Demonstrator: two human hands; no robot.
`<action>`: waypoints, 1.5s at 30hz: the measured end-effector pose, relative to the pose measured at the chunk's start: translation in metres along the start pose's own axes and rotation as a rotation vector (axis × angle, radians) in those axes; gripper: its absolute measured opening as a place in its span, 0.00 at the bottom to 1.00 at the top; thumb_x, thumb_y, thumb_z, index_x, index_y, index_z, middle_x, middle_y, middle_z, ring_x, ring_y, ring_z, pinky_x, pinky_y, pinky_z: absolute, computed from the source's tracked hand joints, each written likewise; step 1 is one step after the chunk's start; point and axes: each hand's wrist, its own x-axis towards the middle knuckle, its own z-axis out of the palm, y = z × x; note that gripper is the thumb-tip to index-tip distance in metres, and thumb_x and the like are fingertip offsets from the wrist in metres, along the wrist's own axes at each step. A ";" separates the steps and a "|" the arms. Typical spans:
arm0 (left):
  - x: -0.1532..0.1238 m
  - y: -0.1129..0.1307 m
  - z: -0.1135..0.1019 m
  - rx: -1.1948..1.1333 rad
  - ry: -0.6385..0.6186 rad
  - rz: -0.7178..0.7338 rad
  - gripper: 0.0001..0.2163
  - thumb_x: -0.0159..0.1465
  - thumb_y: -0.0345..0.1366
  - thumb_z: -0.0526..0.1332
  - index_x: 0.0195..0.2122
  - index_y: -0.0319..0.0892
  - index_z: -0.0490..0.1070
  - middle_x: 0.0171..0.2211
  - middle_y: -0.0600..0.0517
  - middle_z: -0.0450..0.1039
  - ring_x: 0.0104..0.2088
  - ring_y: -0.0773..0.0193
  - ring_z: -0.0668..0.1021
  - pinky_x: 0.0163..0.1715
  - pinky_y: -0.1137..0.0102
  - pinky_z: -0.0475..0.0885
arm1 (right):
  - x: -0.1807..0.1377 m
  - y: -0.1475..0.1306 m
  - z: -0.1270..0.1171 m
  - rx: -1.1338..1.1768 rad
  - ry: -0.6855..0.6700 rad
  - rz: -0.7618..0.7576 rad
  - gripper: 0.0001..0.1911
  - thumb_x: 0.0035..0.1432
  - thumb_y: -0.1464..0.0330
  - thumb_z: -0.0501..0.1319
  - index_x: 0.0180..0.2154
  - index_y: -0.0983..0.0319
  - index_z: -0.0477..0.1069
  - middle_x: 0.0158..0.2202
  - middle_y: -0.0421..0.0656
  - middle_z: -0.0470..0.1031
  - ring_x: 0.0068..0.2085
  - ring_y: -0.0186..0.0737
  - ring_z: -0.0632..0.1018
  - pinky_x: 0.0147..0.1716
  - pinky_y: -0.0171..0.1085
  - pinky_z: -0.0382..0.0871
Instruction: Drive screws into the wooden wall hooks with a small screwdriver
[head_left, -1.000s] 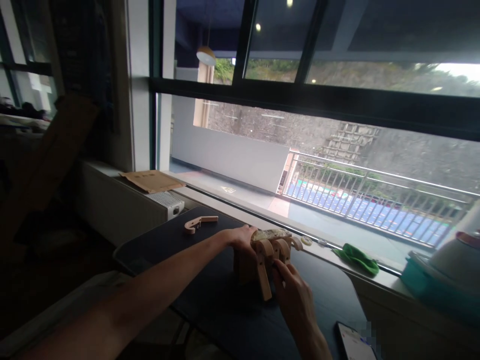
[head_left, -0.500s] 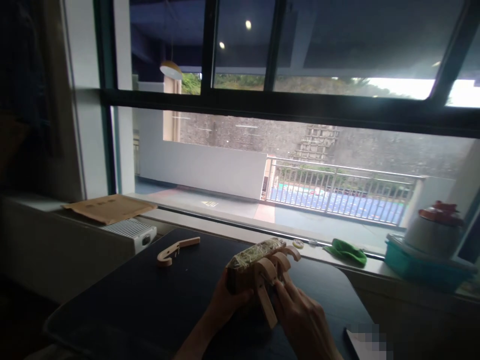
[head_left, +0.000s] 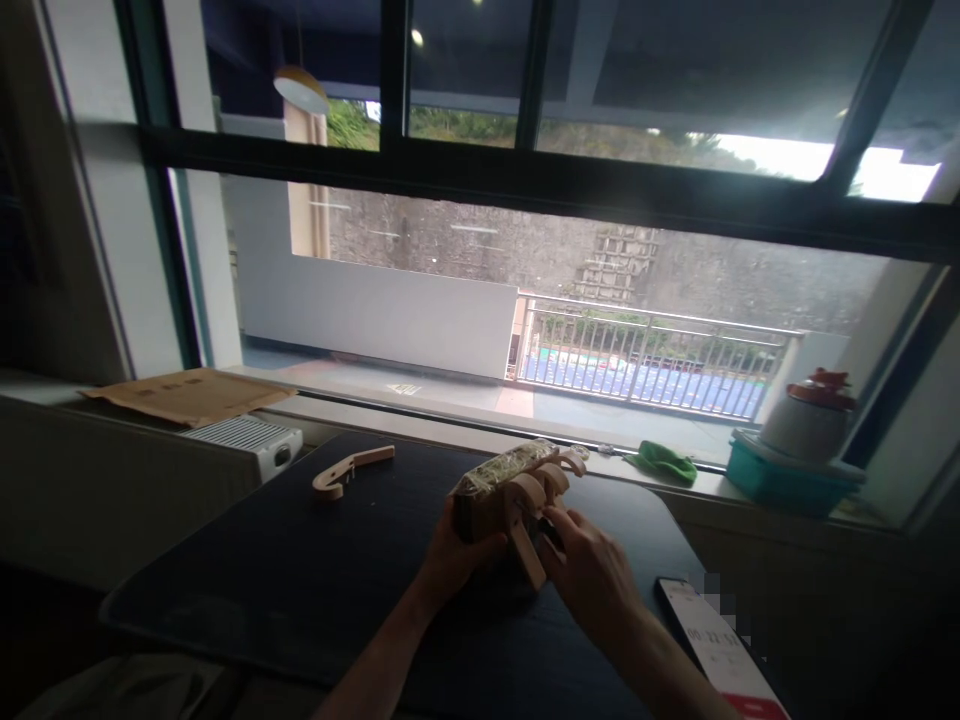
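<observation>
A small wooden model (head_left: 510, 495) with leg-like pieces and a clear-wrapped top stands on the dark table (head_left: 315, 570) near the window. My left hand (head_left: 457, 555) is wrapped round its near left end. My right hand (head_left: 589, 575) pinches at one of the wooden leg pieces on its right side, fingers bent. A loose curved wooden piece (head_left: 349, 470) lies on the table to the left, apart from both hands.
A phone (head_left: 716, 650) lies at the table's right front. On the sill are a green cloth (head_left: 664, 462), a teal tub (head_left: 787, 480) with a pot on it, a white device (head_left: 247, 442) and a brown cardboard sheet (head_left: 187, 395).
The view has swung left and down. My left arm has drawn back, and its hand has shifted from the model's top to its near end. My right hand stays at the leg pieces.
</observation>
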 end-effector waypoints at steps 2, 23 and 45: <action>0.000 -0.001 0.000 0.021 0.012 0.000 0.32 0.42 0.38 0.72 0.48 0.42 0.62 0.44 0.48 0.74 0.47 0.51 0.75 0.48 0.60 0.71 | 0.000 -0.003 0.001 -0.149 0.016 -0.094 0.11 0.58 0.75 0.54 0.41 0.61 0.70 0.36 0.44 0.75 0.31 0.39 0.77 0.24 0.33 0.61; 0.004 -0.006 -0.003 0.049 -0.026 0.029 0.31 0.45 0.38 0.69 0.51 0.41 0.61 0.45 0.48 0.73 0.48 0.51 0.74 0.49 0.60 0.70 | 0.003 0.006 0.002 -0.252 0.031 -0.179 0.08 0.58 0.77 0.53 0.34 0.62 0.69 0.30 0.42 0.73 0.27 0.36 0.75 0.21 0.32 0.57; 0.002 -0.010 -0.004 -0.030 -0.077 0.039 0.28 0.46 0.34 0.68 0.49 0.40 0.61 0.43 0.47 0.74 0.45 0.52 0.75 0.46 0.61 0.70 | 0.002 0.009 0.014 -0.067 0.017 -0.143 0.11 0.62 0.71 0.51 0.35 0.63 0.71 0.31 0.44 0.74 0.29 0.38 0.74 0.24 0.34 0.55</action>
